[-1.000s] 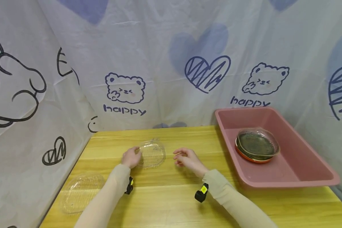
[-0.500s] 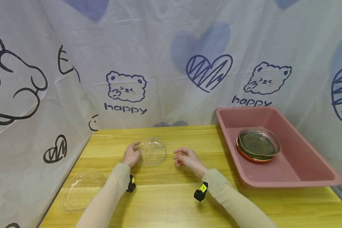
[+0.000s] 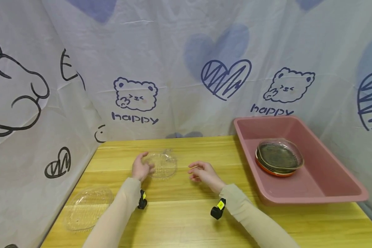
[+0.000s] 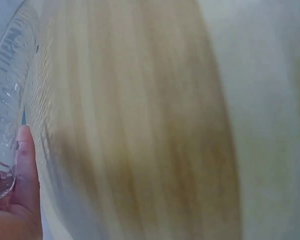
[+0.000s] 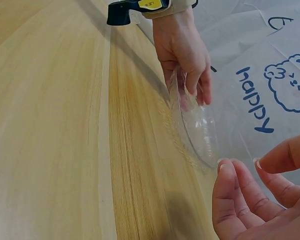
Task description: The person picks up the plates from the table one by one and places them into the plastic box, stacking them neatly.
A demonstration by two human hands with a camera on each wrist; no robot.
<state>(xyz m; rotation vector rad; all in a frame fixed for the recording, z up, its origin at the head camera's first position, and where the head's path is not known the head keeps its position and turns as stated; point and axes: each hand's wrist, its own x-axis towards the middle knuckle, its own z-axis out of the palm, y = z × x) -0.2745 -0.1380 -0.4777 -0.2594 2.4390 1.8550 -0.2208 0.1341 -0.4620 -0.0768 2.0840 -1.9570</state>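
A clear, see-through dish [image 3: 163, 166] with a rounded outline and a small tab at its far edge is near the middle of the wooden table. My left hand [image 3: 141, 168] holds it by its left side, thumb and fingers at the rim. In the right wrist view that same hand [image 5: 186, 50] has the dish wall [image 5: 202, 132] between thumb and fingers. From the left wrist, the dish [image 4: 10, 95] fills the left edge, with a digit lying along its side. My right hand [image 3: 206, 175] hovers to the dish's right, fingers loosely curled, holding nothing.
A second clear dish [image 3: 88, 208] lies at the table's front left, partly behind my left forearm. On the right stands a pink tub [image 3: 331, 172] with a stack of round dishes [image 3: 279, 156] inside. Printed cloth [image 3: 179, 86] hangs along the back and sides.
The dish in my left hand has shifted slightly left. One finger of that hand now reaches farther out past the rim. My right hand stays in place.
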